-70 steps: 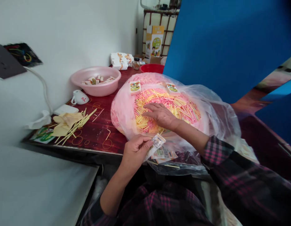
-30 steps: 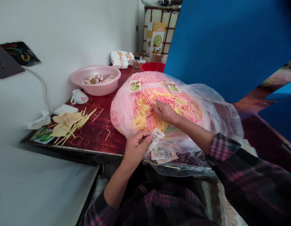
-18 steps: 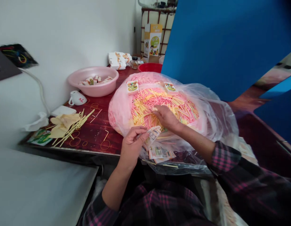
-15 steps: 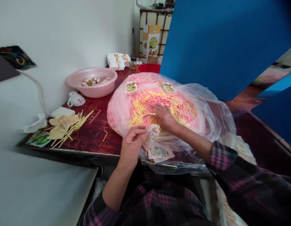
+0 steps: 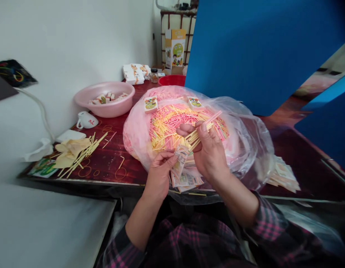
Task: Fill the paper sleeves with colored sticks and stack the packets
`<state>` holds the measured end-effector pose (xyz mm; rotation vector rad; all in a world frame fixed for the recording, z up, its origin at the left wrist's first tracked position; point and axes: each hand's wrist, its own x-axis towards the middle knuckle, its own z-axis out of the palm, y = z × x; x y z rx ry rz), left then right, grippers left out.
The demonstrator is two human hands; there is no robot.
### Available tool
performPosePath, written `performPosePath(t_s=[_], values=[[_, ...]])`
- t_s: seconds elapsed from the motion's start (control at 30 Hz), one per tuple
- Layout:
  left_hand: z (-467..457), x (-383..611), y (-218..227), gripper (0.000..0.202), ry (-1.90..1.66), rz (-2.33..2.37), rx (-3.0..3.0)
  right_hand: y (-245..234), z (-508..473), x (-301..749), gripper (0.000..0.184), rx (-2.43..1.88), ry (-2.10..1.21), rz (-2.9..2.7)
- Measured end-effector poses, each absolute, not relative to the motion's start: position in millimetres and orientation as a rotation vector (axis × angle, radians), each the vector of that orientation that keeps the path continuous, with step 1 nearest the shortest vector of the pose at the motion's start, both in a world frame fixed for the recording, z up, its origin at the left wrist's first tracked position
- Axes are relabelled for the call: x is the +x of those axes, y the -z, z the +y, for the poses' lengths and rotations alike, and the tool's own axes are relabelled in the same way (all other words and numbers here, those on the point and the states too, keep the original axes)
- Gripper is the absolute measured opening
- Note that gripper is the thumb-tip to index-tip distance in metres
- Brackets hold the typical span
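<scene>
A slim bunch of smooth, pink and yellow plastic straws [image 5: 194, 140] is pinched between the thumb and fingers of the right hand [image 5: 211, 154]. The left hand [image 5: 161, 173] pinches a thin, translucent printed packet [image 5: 181, 158] near the tabletop's [image 5: 105, 163] front edge. The packet looks flat, apparently unfilled, the bunch outside it. Many loose straws [image 5: 169, 128] lie in a crinkled, clear plastic bag [image 5: 136, 130] behind.

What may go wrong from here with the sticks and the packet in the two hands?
Several sticks jut out past the fingers of the right hand; one might slip loose.

The left hand pinches the packet only near its edge, so it might slip or crumple.
</scene>
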<state>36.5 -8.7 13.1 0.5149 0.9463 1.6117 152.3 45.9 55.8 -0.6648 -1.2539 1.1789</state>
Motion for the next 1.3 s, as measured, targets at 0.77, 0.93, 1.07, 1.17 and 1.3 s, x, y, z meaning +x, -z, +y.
performPosePath(t_s=[0.77,0.93,1.07,1.17,1.3], values=[[-12,52,-10,0.027,-1.518,0.751,0.381,-30,15,154,0.015,-0.637,-0.931,-1.289],[-7,54,-13,0.025,-1.562,0.803,0.48,-26,19,159,0.021,-0.678,-1.119,-1.298],[-1,54,-16,0.023,-1.598,0.857,0.539,-35,32,164,0.023,-0.704,-1.144,-1.227],[2,55,-16,0.026,-1.604,0.848,0.519,-55,44,169,0.021,-0.63,-1.068,-1.129],[1,60,-16,0.032,-1.577,0.797,0.468,-72,51,170,0.02,-0.525,-0.929,-1.106]])
